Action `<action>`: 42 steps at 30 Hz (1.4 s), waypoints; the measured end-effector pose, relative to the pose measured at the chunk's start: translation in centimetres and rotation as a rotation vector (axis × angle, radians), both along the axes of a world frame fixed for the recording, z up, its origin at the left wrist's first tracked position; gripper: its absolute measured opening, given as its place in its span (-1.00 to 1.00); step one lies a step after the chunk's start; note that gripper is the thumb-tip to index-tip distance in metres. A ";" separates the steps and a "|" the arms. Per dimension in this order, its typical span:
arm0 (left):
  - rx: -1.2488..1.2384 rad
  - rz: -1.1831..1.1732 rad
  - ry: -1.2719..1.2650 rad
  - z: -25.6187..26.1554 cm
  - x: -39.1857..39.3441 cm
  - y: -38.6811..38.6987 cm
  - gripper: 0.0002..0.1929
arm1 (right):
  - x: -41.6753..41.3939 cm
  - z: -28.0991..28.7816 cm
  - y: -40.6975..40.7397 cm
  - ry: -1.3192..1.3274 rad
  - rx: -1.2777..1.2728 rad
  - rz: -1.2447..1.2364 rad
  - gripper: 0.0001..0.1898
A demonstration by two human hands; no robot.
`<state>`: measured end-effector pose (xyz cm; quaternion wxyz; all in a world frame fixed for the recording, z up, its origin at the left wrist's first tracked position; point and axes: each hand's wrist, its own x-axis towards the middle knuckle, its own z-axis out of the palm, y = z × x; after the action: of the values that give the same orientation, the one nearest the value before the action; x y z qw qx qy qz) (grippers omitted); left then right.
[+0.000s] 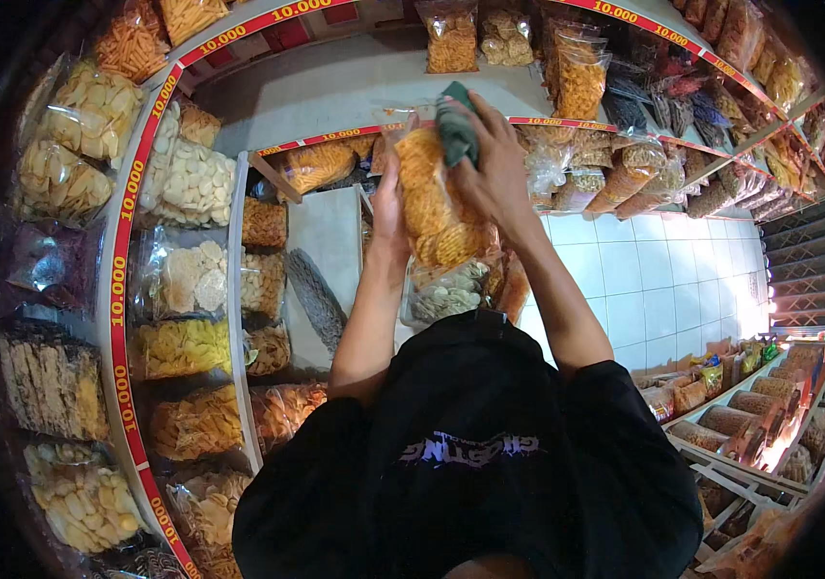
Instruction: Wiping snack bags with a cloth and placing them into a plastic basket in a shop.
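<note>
A clear plastic bag of orange ridged crisps (430, 192) is held up in front of my chest. My left hand (388, 206) grips it along its left side. In my right hand (492, 163) is a folded dark green cloth (457, 127), pressed near the bag's upper right side. The fingers of that hand are slightly blurred. Behind the bag runs a shelf edge with a red price strip (344, 134). Below it, partly hidden by my arms and the bag, is a container of pale round crackers (449, 295).
Shelves to my left hold bagged snacks, among them white crackers (195, 184) and yellow chips (184, 347). Two bags (451, 40) stand on the upper back shelf (326, 79). More bags (579, 76) crowd the right. Beyond my right arm are a tiled floor (622, 268) and a rack of jars (745, 405).
</note>
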<state>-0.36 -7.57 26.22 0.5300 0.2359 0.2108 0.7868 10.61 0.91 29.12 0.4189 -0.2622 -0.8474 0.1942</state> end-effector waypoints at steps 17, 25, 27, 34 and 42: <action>-0.306 0.341 -0.251 -4.7 -3.3 1.0 -0.42 | 3.6 -4.2 -6.8 -0.203 0.065 -0.062 -0.24; -0.421 0.370 -0.166 -3.5 -2.9 0.0 -0.40 | 3.8 -6.8 -6.0 -0.143 0.093 0.043 -0.30; -0.298 0.346 -0.293 -4.1 -3.1 -0.1 -0.44 | 4.4 -8.0 -4.7 -0.109 0.072 0.044 -0.28; -0.340 0.330 -0.263 -7.7 -4.1 -1.2 -0.43 | 5.9 -16.1 -1.5 -0.027 -0.415 -0.075 -0.55; -0.436 0.320 -0.251 -10.3 -1.8 0.3 -0.40 | 7.7 -31.7 0.8 -0.334 -1.490 -0.120 -0.50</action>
<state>-2.13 -7.22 15.90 0.4595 -0.0189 0.3420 0.8195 18.28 1.68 -2.59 0.0079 -0.5469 -0.5290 0.6488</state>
